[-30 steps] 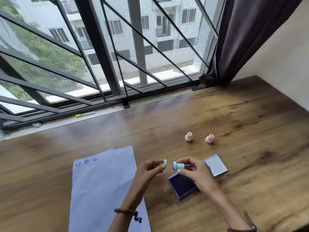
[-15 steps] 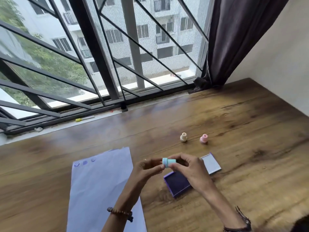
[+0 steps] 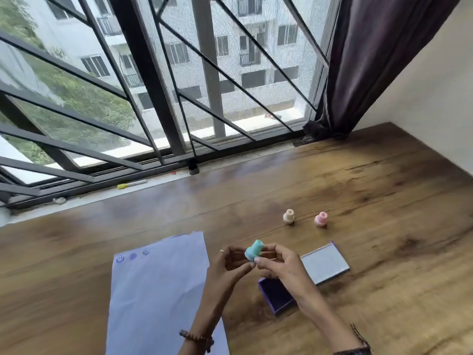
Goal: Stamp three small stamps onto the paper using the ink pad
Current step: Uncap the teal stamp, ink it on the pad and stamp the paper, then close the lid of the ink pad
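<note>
Already three purple prints stand in a row near the far edge of the pale lilac sheet of paper point(image 3: 158, 285): a smiling face, a filled blot and a small swirl. So, as I judge it, the stamping itself is done, and only the tidying seems to be left.

Going from large to small: the brown wooden table point(image 3: 384, 226) carries everything. The paper lies to the left of the fingers. The open purple square ink pad point(image 3: 275, 294) lies just below and a little right of the fingers, partly hidden under the right wrist, and its grey lid point(image 3: 325, 262) lies flat beside the right hand. Beyond the fingers, well apart, the small cream plastic stamp point(image 3: 288, 216) and the small pink plastic stamp point(image 3: 320, 219) stand on the table.

The small turquoise plastic stamp point(image 3: 253, 250) is in the air between both hands. The left hand point(image 3: 229, 266) pinches its lower end from the left, and the right hand point(image 3: 277, 262) closes thumb and forefinger on it from the right. It is tilted, with the narrow end up and away.
</note>
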`<state>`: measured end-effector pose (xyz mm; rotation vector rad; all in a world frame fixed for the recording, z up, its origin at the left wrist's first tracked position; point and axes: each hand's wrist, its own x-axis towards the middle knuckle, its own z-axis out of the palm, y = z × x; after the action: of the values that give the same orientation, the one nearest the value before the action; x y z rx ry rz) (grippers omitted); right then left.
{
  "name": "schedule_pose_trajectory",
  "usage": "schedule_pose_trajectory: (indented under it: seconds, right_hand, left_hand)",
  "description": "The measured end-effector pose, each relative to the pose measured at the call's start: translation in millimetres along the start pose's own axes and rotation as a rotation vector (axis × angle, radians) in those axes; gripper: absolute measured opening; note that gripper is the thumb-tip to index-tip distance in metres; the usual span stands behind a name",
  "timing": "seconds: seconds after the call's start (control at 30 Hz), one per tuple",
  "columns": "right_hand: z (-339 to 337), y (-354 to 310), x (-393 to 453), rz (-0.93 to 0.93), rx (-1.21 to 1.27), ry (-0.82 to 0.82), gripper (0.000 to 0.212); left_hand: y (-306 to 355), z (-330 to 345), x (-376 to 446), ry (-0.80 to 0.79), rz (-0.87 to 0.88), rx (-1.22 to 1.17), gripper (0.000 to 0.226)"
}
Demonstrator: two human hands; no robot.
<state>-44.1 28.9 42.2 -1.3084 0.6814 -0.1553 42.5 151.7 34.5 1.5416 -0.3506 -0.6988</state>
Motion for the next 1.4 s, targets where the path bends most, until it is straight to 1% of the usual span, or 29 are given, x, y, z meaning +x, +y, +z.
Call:
schedule_pose_trajectory:
  seconds: [0.13,0.2,0.3,0.43,0.53,0.7,0.83,0.9,0.97,1.07,1.13,1.17,1.2,1.27,1.33,1.4]
  right_hand:
    - [5,-8,28,-0.072,-0.179,0.070,0.017]
    - [8,-12,44,-0.118,-0.287,0.091,0.018]
    - [14,-14,68,-0.176,-0.443,0.088,0.017]
    - [17,-10,87,-0.252,-0.653,0.132,0.016]
    - [18,-11,90,-0.254,-0.722,0.120,0.021]
    - [6,-8,70,-0.275,-0.688,0.177,0.016]
    - [-23,0,29,-0.292,-0.610,0.299,0.013]
    - [-42,7,5,-0.273,-0.591,0.383,0.015]
    - [-63,19,-14,-0.230,-0.587,0.487,0.015]
    - [-87,37,-30,-0.142,-0.545,0.687,0.022]
    - [-96,45,-32,-0.117,-0.489,0.788,0.023]
    - [-98,47,-32,-0.111,-0.471,0.822,0.021]
    - [-100,49,-31,-0.104,-0.459,0.844,0.020]
    - [-101,50,-28,-0.083,-0.465,0.851,0.026]
    - [-101,50,-26,-0.059,-0.507,0.825,0.032]
    - [-101,48,-25,-0.034,-0.519,0.802,0.030]
  left_hand:
    - [-1,-8,21,0.084,0.124,0.349,0.021]
    - [-1,-10,33,0.146,0.186,0.473,0.022]
    - [-4,-12,51,0.201,0.255,0.563,0.018]
    - [-11,-12,67,0.253,0.214,0.667,0.018]
    - [-12,-12,70,0.236,0.191,0.719,0.018]
    - [-14,-11,52,0.198,0.207,0.716,0.029]
    - [-22,-8,22,0.212,0.234,0.712,0.029]
    - [-27,-4,3,0.180,0.250,0.732,0.029]
    - [-34,1,-15,0.120,0.257,0.743,0.035]
    - [-45,6,-33,0.016,0.264,0.771,0.055]
    - [-50,9,-37,-0.020,0.272,0.823,0.067]
    - [-52,10,-38,-0.028,0.274,0.845,0.069]
    - [-53,10,-38,-0.027,0.277,0.861,0.070]
    - [-55,10,-36,-0.006,0.291,0.870,0.069]
    - [-55,10,-36,0.004,0.294,0.884,0.066]
    - [-56,10,-36,0.009,0.294,0.893,0.065]
